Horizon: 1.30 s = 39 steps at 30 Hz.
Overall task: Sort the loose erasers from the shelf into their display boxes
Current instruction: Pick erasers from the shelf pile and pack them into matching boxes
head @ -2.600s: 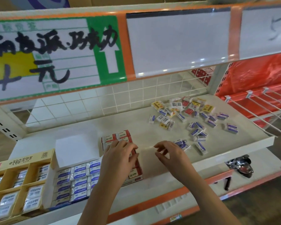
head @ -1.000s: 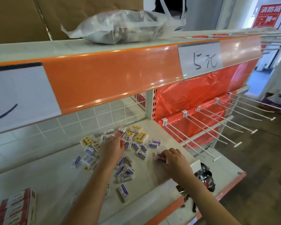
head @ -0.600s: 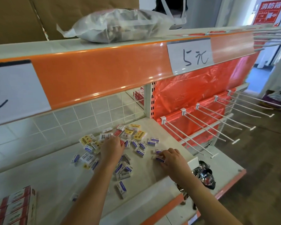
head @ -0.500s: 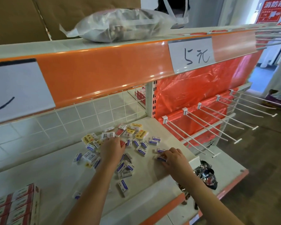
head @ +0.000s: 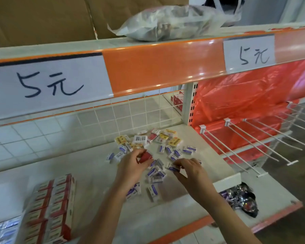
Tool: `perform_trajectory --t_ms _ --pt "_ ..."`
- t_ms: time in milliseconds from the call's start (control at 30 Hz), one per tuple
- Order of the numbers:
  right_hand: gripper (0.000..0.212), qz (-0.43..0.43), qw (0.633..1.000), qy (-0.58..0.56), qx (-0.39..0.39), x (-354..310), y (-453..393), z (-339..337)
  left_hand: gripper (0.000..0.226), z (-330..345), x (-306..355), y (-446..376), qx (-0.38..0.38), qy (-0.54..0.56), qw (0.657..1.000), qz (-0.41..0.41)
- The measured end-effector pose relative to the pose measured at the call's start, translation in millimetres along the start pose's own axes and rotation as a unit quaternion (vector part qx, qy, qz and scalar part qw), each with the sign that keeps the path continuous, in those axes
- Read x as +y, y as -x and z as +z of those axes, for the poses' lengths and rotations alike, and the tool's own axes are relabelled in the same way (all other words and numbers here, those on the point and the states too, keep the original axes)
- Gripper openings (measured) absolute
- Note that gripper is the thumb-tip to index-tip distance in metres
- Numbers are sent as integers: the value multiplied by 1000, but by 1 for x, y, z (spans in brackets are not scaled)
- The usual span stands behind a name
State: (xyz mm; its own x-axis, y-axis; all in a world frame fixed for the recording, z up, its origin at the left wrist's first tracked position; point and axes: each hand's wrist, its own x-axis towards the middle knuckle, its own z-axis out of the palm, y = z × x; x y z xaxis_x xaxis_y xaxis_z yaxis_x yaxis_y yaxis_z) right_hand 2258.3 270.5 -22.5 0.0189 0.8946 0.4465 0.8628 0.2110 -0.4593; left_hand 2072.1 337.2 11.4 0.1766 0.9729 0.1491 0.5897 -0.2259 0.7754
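On the white shelf (head: 88,166), left hand (head: 133,167) pinches a red-sleeved eraser (head: 144,157); right hand (head: 190,170) pinches a blue-and-white one (head: 173,168).

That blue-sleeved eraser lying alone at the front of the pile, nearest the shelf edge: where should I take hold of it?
Pinch the blue-sleeved eraser across its two long sides, coming straight down from above. It lies flat on the shelf, so only top and edges are free; its narrow width suits a thumb-and-finger grip, and there looks to be bare shelf on both sides.
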Motion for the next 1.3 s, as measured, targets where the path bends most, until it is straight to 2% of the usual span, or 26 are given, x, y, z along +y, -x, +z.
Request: perform_trajectory --t_ms 133,300,433,533,733,1067,1167,1300 --pt "18 -37 999 -27 -9 -19 -2 11 7 -13 -1 20 4 92 995 -40" --pt "21 -52 996 -65 -22 -41 -2 19 21 -22 -7 44 50 176 978 -97" --pt "19 -87 992 -89 -33 -59 0 25 15 -32 -14 62 62 223 967 -107" --pt "19 -106 987 -112 -45 -69 1 29 18 -41 -16 75 72 222 966 -113" --pt "24 -131 982 -122 -63 -90 3 37 2 -67 -28 96 111 216 961 -134" --pt "23 -160 975 -129 -83 -123 16 60 12 -103 -41 127 153 236 946 -162" --pt "20 -161 974 -142 -75 -137 16 64 23 -109 -45 134 140 222 954 -145" --pt "24 -153 973 -153 -81 -147 16 67 24 -117 -57 141 140 147 972 -122"
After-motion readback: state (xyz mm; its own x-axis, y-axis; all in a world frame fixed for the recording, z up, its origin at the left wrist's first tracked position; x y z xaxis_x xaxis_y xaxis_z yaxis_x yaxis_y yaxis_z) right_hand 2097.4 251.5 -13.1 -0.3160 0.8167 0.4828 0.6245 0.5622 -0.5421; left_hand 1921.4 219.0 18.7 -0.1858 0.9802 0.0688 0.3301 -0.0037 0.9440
